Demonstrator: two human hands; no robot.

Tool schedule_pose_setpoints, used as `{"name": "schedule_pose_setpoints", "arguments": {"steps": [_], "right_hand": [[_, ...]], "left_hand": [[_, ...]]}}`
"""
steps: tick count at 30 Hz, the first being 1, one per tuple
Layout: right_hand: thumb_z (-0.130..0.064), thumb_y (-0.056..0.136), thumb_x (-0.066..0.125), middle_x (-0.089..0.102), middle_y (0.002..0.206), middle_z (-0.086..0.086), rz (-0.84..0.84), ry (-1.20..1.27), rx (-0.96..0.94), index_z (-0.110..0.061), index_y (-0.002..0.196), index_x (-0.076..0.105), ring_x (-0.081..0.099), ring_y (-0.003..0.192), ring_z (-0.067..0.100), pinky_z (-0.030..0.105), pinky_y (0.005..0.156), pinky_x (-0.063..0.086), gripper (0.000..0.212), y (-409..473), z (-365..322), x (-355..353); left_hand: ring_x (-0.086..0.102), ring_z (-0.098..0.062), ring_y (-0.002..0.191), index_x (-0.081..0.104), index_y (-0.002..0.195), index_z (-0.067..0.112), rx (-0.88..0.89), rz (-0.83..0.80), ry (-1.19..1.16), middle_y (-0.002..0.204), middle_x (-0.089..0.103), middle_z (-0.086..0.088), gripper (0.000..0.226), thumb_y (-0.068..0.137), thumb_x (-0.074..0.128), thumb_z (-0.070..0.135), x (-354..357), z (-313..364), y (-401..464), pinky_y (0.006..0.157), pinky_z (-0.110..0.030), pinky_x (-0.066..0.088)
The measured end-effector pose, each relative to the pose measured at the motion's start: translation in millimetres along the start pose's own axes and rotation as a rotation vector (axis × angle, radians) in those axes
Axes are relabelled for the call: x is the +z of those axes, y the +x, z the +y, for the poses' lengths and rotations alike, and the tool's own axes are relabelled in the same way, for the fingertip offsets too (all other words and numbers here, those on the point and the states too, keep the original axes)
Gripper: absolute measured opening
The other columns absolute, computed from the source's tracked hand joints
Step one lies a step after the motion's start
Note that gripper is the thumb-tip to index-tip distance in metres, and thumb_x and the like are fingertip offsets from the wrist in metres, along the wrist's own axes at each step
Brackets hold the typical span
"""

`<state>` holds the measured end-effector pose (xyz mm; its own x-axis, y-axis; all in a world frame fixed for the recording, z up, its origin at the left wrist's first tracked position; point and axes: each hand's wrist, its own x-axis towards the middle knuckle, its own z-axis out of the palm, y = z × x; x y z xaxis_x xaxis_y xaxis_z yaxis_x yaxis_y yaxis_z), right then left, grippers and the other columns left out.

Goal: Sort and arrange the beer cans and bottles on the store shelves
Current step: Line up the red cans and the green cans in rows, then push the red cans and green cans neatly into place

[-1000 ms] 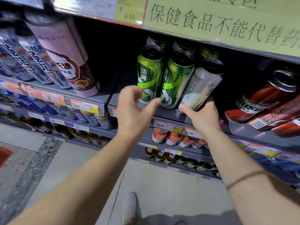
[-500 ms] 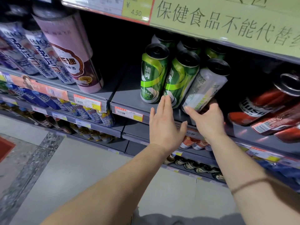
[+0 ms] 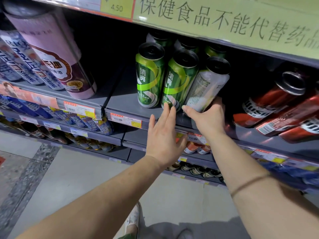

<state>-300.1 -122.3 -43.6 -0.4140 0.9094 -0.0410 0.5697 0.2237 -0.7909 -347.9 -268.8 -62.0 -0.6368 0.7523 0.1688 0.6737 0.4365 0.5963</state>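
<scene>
Three green beer cans stand at the front of a grey shelf (image 3: 124, 107), with more of them behind. The left can (image 3: 149, 76) and the middle can (image 3: 179, 80) show their green fronts. The right can (image 3: 206, 85) is turned so its pale back label faces me. My right hand (image 3: 207, 118) grips the base of that right can. My left hand (image 3: 164, 133) is flat with fingers apart, its fingertips touching the foot of the middle can and holding nothing.
A tall pink can (image 3: 51, 54) and white-blue cans (image 3: 19, 61) stand at the left. Red cans (image 3: 274, 100) fill the shelf at the right. A green sign (image 3: 224, 19) hangs on the shelf above. Lower shelves hold blue cans and bottles (image 3: 195, 169).
My left hand moved right from in front of the left can, flattened, and now touches the base of the middle can. My right hand stays on the right can.
</scene>
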Motion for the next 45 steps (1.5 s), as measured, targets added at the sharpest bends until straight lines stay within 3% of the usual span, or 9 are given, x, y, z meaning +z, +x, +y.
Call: {"name": "schedule_pose_setpoints", "arguments": {"steps": [5,12,18,25,28,31,36,40,45], "right_hand": [[-0.045,0.063,0.082,0.063,0.102,-0.011,-0.105,0.1,-0.046,-0.025,0.109,0.055,0.06,0.096,0.008,0.024,0.076,0.047,0.057,-2.3,9.1,-10.9],[-0.063,0.042,0.079,0.06,0.115,-0.007,-0.17,0.144,0.02,-0.024,0.125,0.044,0.056,0.106,0.009,0.025,0.084,0.046,0.098,-2.1,0.8,-4.7],[-0.057,0.05,0.08,0.068,0.094,-0.018,-0.129,0.198,-0.001,-0.034,0.106,0.057,0.064,0.089,-0.004,0.019,0.073,0.049,0.065,0.2,12.2,-7.5],[-0.068,0.042,0.078,0.051,0.109,-0.013,-0.097,0.14,0.056,-0.029,0.119,0.042,0.051,0.101,0.005,0.022,0.079,0.041,0.093,-0.4,6.2,-3.6],[-0.063,0.046,0.079,0.059,0.109,-0.007,-0.063,0.116,-0.022,-0.028,0.114,0.051,0.057,0.102,0.007,0.026,0.085,0.049,0.082,-1.7,1.7,-2.2],[-0.054,0.058,0.08,0.061,0.096,-0.022,-0.124,0.146,-0.044,-0.033,0.105,0.053,0.055,0.086,-0.014,0.008,0.064,0.042,0.058,-4.9,9.0,-10.2],[-0.065,0.049,0.077,0.043,0.096,-0.021,-0.09,0.083,0.037,-0.027,0.105,0.041,0.046,0.092,0.005,0.015,0.066,0.033,0.077,-6.4,8.7,-5.3],[-0.059,0.051,0.079,0.053,0.095,-0.024,-0.076,0.12,-0.032,-0.041,0.097,0.046,0.052,0.083,-0.015,0.006,0.064,0.037,0.059,-4.3,7.1,-7.1],[-0.062,0.052,0.074,0.055,0.103,-0.021,-0.176,0.189,0.05,-0.033,0.105,0.046,0.05,0.093,-0.009,0.015,0.067,0.037,0.067,-6.9,12.9,-13.9]], "left_hand": [[0.014,-0.016,0.147,0.018,0.153,0.011,0.022,-0.004,-0.006,0.161,0.014,-0.01,0.085,0.086,0.066,0.034,-0.2,-4.4,-0.8,0.117,-0.036,-0.006],[0.017,-0.016,0.147,0.027,0.151,0.011,0.03,0.015,-0.036,0.159,0.02,-0.012,0.076,0.086,0.063,0.022,0.7,-4.2,-1.3,0.117,-0.036,-0.005],[0.02,-0.013,0.145,0.031,0.15,0.013,0.015,0.04,-0.07,0.159,0.02,-0.007,0.074,0.086,0.066,0.02,0.6,-3.7,-1.2,0.116,-0.028,-0.009],[0.024,-0.015,0.144,0.033,0.149,0.013,0.005,0.036,-0.062,0.159,0.02,-0.009,0.072,0.086,0.066,0.022,-1.0,-0.7,-1.9,0.117,-0.032,-0.006],[0.028,-0.016,0.143,0.033,0.149,0.013,0.005,0.02,-0.064,0.159,0.02,-0.008,0.071,0.086,0.066,0.022,-2.6,-1.5,-1.9,0.115,-0.026,-0.01],[0.038,-0.019,0.138,0.033,0.149,0.014,-0.002,0.005,-0.07,0.159,0.02,-0.006,0.071,0.087,0.065,0.022,-4.3,-1.9,-1.6,0.113,-0.022,-0.013],[0.054,-0.026,0.124,0.033,0.15,0.015,-0.04,-0.026,-0.063,0.159,0.019,-0.006,0.072,0.086,0.066,0.022,-6.5,1.5,-1.2,0.111,-0.018,-0.015],[0.063,-0.035,0.107,0.035,0.149,0.017,-0.082,-0.037,-0.089,0.159,0.021,-0.003,0.069,0.087,0.065,0.022,-10.0,4.2,-0.6,0.108,-0.012,-0.015],[0.047,-0.018,0.131,0.041,0.146,0.017,-0.102,0.027,-0.176,0.156,0.029,0.002,0.06,0.09,0.064,0.023,-12.1,2.5,2.6,0.115,-0.018,-0.003]]}}
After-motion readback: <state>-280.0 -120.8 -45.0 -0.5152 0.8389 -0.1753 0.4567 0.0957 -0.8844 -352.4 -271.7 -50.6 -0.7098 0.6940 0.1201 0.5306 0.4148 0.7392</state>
